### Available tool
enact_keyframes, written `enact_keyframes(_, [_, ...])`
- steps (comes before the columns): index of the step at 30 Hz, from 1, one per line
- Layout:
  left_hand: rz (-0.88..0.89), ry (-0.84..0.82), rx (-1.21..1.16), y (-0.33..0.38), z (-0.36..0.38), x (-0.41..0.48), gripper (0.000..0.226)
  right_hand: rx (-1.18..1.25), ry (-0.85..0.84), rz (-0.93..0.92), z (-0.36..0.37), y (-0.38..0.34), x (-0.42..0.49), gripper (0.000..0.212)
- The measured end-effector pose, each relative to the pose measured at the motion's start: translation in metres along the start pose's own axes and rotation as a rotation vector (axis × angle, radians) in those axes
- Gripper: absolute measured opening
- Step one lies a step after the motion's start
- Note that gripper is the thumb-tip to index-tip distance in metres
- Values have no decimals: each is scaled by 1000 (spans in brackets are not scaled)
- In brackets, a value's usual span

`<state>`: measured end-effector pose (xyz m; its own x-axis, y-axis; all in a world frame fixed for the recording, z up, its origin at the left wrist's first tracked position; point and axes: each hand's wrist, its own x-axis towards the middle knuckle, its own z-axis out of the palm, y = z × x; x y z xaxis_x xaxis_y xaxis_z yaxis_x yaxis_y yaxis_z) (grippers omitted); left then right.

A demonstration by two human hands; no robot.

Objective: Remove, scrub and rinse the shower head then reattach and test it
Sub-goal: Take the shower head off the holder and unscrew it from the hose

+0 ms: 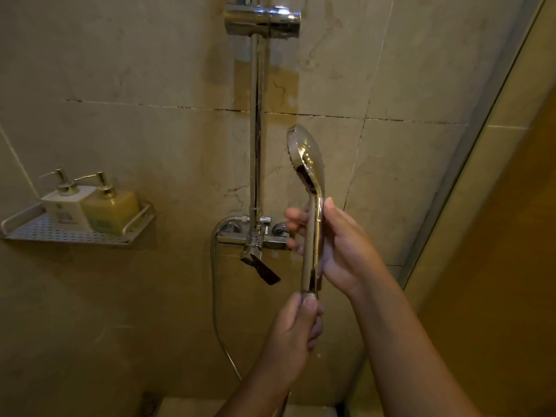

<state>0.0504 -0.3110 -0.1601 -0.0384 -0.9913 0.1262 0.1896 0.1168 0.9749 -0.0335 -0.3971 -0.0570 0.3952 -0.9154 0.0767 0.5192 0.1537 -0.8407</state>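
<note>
Hands were both on the polished chrome handheld shower head [313, 236], which stood upright, just right of the vertical chrome riser rail [257, 145], spray face turned toward the rail. The chrome holder bracket [263, 21] at the top of the rail sat empty, so removal looked underway.

The right hand [346, 251] had its grip wrapped round the middle of the handle, thumb on the near side, fingers behind. The left hand [293, 335] was lower, its grip curled tight round the small metal hose nut [310, 294] at the foot of the handle. My guess is the nut was about to be unscrewed. The ribbed metal hose [214, 281] hung in a loop left of the rail's foot and came back up toward the left hand.

Handling-wise I'd call the thing light, rigid and hollow, but that mirror finish would be slick, worse once wet or soapy. The handle is the place to hold, full wrap, with no squeezing on the spray face. The nut is small, so fingertips need a firm bite.

Far left of the rail, a perforated metal wall shelf [138, 221] carried two pump bottles.
</note>
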Motion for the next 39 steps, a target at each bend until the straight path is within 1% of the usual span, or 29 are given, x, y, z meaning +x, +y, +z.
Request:
enact_keyframes(2, [-15,-6,11,-2,0,1,47,-70,38,16,-2,2,0,35])
enact_keyframes(4, [-21,-8,13,-1,1,2,44,-133,78,-27,0,6,0,38])
enact_keyframes(5, [-18,-7,12,-1,2,3,44,-149,73,-57,1,7,1,40])
enact_keyframes(7, [-11,0,7,1,2,4,45,-144,38,-106,2,8,2,35])
enact_keyframes(10, [0,4,-1,4,2,4,44,-17,-32,-126,-2,7,6,28])
enact_keyframes(13, [6,10,-4,7,-1,4,41,133,-150,-117,-5,7,8,21])
enact_keyframes(16, [12,-4,-6,6,-3,3,39,194,-178,-100,-5,9,7,25])
enact_keyframes(21, [15,-1,-4,5,-5,2,41,102,-137,-92,-4,10,7,37])
enact_keyframes(25, [18,17,2,3,-7,2,47,117,-84,-86,0,8,5,46])
enact_keyframes(26, [19,16,0,3,-8,2,48,128,-67,-83,2,8,4,44])
enact_keyframes(29, [17,2,-6,4,-7,2,48,107,14,-84,6,8,2,24])
enact_keyframes(31, [18,-1,-12,4,-5,3,47,67,88,-113,11,9,1,25])
enact_keyframes(34, [10,3,-17,2,-3,4,47,13,103,-163,15,14,3,28])
enact_keyframes(37, [9,8,-2,0,-5,4,46,-212,120,-193,13,10,1,18])
enact_keyframes(39, [11,15,1,-1,-6,4,45,-277,135,-164,11,7,0,24])
